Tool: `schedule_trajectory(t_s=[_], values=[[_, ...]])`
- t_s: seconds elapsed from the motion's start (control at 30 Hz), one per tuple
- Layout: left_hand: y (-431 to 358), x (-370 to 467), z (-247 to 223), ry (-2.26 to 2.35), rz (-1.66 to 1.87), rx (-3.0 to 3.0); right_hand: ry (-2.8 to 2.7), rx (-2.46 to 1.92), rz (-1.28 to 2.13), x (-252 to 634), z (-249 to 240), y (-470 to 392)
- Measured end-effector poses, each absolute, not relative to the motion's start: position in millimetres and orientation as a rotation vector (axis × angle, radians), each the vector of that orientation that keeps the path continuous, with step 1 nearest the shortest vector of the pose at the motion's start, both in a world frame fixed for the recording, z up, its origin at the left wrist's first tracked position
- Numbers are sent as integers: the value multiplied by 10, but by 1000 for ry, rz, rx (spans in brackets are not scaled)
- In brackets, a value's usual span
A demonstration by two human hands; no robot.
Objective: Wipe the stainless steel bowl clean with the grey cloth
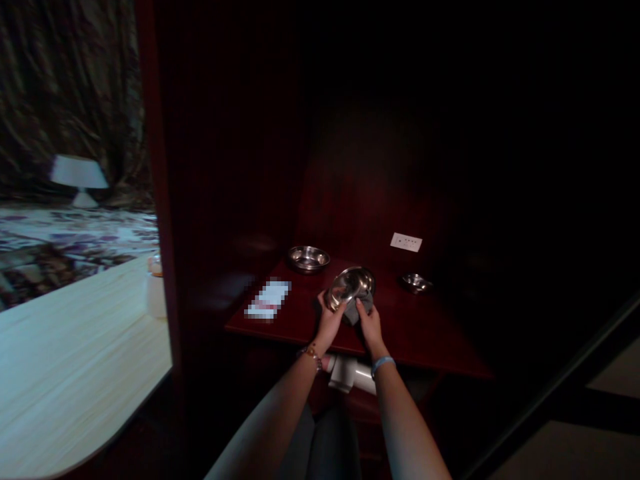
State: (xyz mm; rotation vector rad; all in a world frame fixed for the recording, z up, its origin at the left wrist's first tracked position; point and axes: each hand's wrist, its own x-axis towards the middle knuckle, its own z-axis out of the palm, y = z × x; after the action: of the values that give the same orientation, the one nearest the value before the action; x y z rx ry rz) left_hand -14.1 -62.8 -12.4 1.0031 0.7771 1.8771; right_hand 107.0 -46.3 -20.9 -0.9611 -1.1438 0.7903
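A shiny metal bowl [343, 287] is tilted up between my two hands, above the front part of a dark red desk [300, 320]. My left hand [330, 317] grips the bowl's near left rim, thumb on the inside. Bunched in my right hand [367, 317] is a grey cloth [356, 308], pressed against the bowl's right side. The fingers behind the cloth and under the bowl are hidden. Behind and left of my hands, a wider metal bowl [309, 259] sits on the desk. A smaller metal bowl [417, 283] stands to the right.
A blurred-out flat, pale rectangle [269, 299] lies on the desk's left side. A white socket plate [406, 242] is on the back wall. Below the desk edge is a white cylindrical thing [364, 377]. A dark partition [200, 200] separates a pale wooden table [80, 360] and a lamp [80, 173].
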Motion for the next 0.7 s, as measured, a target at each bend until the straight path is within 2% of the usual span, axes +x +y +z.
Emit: schedule_trajectory(t_s=[0.47, 0.7], values=[[-601, -65, -156, 791, 1635, 1454, -965, -783, 936, 1139, -220, -460], [-571, -79, -182, 928, 1585, 1297, -889, -710, 1205, 1233, -198, -531]])
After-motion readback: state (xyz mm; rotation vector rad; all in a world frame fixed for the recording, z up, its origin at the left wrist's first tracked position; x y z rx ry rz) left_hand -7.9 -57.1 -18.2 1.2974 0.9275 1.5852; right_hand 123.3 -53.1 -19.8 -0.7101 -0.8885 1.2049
